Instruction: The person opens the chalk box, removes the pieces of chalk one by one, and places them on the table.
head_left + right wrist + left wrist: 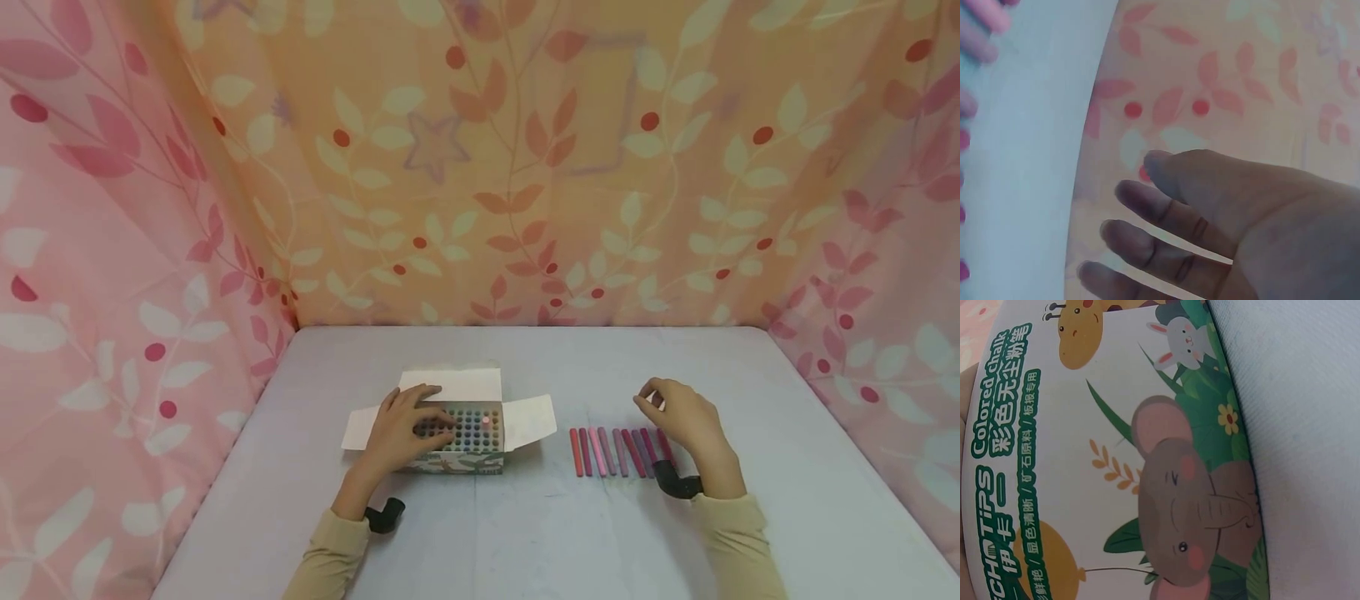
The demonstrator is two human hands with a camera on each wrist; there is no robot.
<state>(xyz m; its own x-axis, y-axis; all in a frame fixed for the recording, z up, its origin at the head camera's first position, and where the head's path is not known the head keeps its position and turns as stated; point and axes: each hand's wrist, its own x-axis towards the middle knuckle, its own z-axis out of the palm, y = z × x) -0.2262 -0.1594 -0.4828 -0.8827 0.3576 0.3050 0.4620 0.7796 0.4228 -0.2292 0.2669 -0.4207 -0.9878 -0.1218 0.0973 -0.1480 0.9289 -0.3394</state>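
Note:
An opened box of colored chalk (487, 464) stands left of the middle, packed with sticks whose ends face up. One pink chalk stick (486, 422) shows brighter among them. My left hand (401, 429) lies over the box's left part, fingers spread and thumb apart. Elephant and rabbit prints cover the box side (1116, 506) in the left wrist view. To the right, several pink, red and purple chalk sticks (602, 454) lie side by side in a row. My right hand (684, 417) hovers by the row's right end, its fingers (1135, 240) loosely bent and holding nothing.
White box flaps (529, 421) stick out to the left, back and right of the box. A pale cloth covers the table (480, 542). Floral curtains (525, 167) hang at the back and both sides. Black wrist mounts (386, 517) sit on both wrists.

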